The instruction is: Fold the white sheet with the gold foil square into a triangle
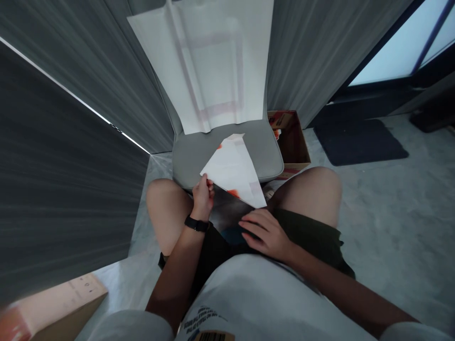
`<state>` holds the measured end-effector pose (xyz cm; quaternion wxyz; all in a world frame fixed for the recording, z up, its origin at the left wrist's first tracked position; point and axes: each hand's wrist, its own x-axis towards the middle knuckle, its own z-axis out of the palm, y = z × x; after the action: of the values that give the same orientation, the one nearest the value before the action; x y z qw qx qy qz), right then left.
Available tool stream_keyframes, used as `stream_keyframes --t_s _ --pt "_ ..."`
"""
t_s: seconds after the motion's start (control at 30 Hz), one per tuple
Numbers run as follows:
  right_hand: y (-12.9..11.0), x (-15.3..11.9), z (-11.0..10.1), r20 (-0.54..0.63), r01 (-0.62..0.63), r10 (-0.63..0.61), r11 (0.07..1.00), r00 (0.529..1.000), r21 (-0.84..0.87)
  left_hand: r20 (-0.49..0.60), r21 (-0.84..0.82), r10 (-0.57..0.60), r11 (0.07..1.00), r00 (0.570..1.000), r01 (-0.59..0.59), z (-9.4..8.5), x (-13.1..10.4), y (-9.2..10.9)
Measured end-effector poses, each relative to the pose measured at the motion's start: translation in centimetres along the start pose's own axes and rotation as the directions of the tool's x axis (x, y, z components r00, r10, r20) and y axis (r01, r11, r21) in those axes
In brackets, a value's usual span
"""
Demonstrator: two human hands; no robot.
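Note:
A white paper piece (234,166) with small orange-red patches, one corner folded at its top, lies partly over the front of a grey chair seat (192,154). My left hand (204,193), with a black band at the wrist, pinches its left corner between thumb and fingers. Just below the paper's lower right corner is my right hand (265,232), its fingers stretched out and slightly apart, holding nothing. A large creased white sheet (216,71) with faint purplish bands leans against the chair's backrest.
Right of the chair stands an open cardboard box (296,139) with some orange-and-white pieces inside. A dark mat (359,142) lies on the floor farther right. Another carton (60,308) is at the lower left. Grey curtains (95,61) hang behind and to the left.

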<state>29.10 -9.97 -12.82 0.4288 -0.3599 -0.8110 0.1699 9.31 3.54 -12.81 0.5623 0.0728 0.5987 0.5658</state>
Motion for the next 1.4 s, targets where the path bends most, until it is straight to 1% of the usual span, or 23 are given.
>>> stream_keyframes --t_s 0.03,0.07,0.1,0.13,0.17,0.2,0.23,0.27,0.3,0.33,0.37,0.43,0.47,0.5,0.6,0.7,0.77,0.83,0.97,1.03,1.17,1.27,1.4 --pt "-0.7 -0.3 0.7 -0.009 -0.120 0.121 0.988 0.993 0.096 -0.001 -0.027 -0.022 0.999 1.000 0.022 0.0 -0.3 -0.2" --pt "-1.1 -0.5 1.5 0.006 -0.279 0.283 0.938 0.959 0.206 0.009 -0.052 -0.037 0.998 0.999 0.037 0.1 -0.6 -0.5" --pt "-1.1 -0.5 2.5 0.049 -0.462 0.474 0.824 0.879 0.328 0.027 -0.074 -0.045 0.996 0.999 0.047 0.1 -0.9 -0.9" --pt "-0.8 -0.2 3.6 0.120 -0.623 0.648 0.640 0.752 0.450 0.050 -0.093 -0.050 0.994 0.997 0.055 0.1 -1.2 -1.2" --pt "-0.3 0.3 4.6 0.198 -0.723 0.781 0.405 0.592 0.560 0.073 -0.106 -0.052 0.993 0.996 0.060 0.1 -1.6 -1.6" --pt "0.4 1.1 5.5 0.276 -0.747 0.861 0.164 0.427 0.644 0.087 -0.115 -0.054 0.991 0.995 0.064 0.1 -2.0 -1.9" --pt "1.2 2.0 6.2 0.330 -0.707 0.894 -0.021 0.304 0.707 0.097 -0.118 -0.059 0.991 0.994 0.070 0.1 -2.4 -2.2" --pt "1.9 2.9 6.7 0.354 -0.636 0.905 -0.131 0.237 0.760 0.100 -0.113 -0.066 0.991 0.993 0.078 0.0 -2.7 -2.5" --pt "2.4 3.9 7.0 0.358 -0.562 0.912 -0.190 0.203 0.805 0.102 -0.101 -0.073 0.991 0.992 0.083 -0.1 -2.9 -2.7" --pt "2.9 4.7 7.2 0.344 -0.498 0.921 -0.216 0.181 0.840 0.104 -0.089 -0.077 0.992 0.992 0.087 -0.2 -3.1 -2.8" --pt "3.2 5.4 7.2 0.322 -0.449 0.933 -0.221 0.163 0.866 0.104 -0.076 -0.079 0.993 0.991 0.087 -0.3 -3.3 -2.9" --pt "3.4 6.4 6.9 0.273 -0.404 0.954 -0.202 0.125 0.892 0.101 -0.055 -0.070 0.996 0.992 0.075 -0.6 -3.4 -3.0" --pt "3.4 6.7 6.8 0.250 -0.404 0.962 -0.184 0.115 0.896 0.097 -0.053 -0.061 0.996 0.993 0.066 -0.7 -3.4 -3.0" --pt "3.4 6.9 6.6 0.228 -0.412 0.966 -0.162 0.118 0.897 0.096 -0.053 -0.053 0.997 0.994 0.058 -0.9 -3.4 -3.0" --pt "3.5 7.2 6.4 0.195 -0.431 0.968 -0.111 0.156 0.895 0.116 -0.023 -0.008 1.000 0.993 0.011 -1.1 -3.5 -3.2" --pt "3.6 7.5 6.5 0.221 -0.434 0.963 -0.134 0.156 0.891 0.173 0.057 0.035 0.997 0.984 -0.045 -1.1 -3.7 -3.6" --pt "3.7 7.6 6.7 0.249 -0.454 0.953 -0.149 0.170 0.879 0.215 0.094 0.033 0.994 0.976 -0.054 -0.9 -3.7 -3.9" --pt "3.9 7.5 6.8 0.271 -0.485 0.941 -0.143 0.204 0.863 0.234 0.113 0.023 0.992 0.972 -0.051 -0.7 -3.6 -4.2" --pt "4.2 7.2 7.0 0.275 -0.525 0.918 -0.091 0.285 0.846 0.230 0.134 0.005 0.990 0.973 -0.036 -0.5 -3.4 -4.4" --pt "4.4 7.0 6.9 0.266 -0.520 0.916 -0.076 0.301 0.851 0.234 0.134 0.002 0.990 0.972 -0.035 -0.5 -3.4 -4.4" --pt "4.6 6.8 6.5 0.228 -0.481 0.933 -0.070 0.279 0.874 0.208 0.124 0.008 0.992 0.978 -0.035 -0.5 -3.5 -4.3" --pt "4.9 6.8 6.1 0.160 -0.469 0.953 -0.022 0.256 0.883 0.171 0.117 -0.007 0.993 0.985 -0.013 -0.4 -3.4 -4.2" --pt "5.3 6.7 5.6 0.060 -0.486 0.978 0.046 0.200 0.873 0.135 0.098 -0.013 0.995 0.991 0.000 -0.4 -3.3 -4.0"
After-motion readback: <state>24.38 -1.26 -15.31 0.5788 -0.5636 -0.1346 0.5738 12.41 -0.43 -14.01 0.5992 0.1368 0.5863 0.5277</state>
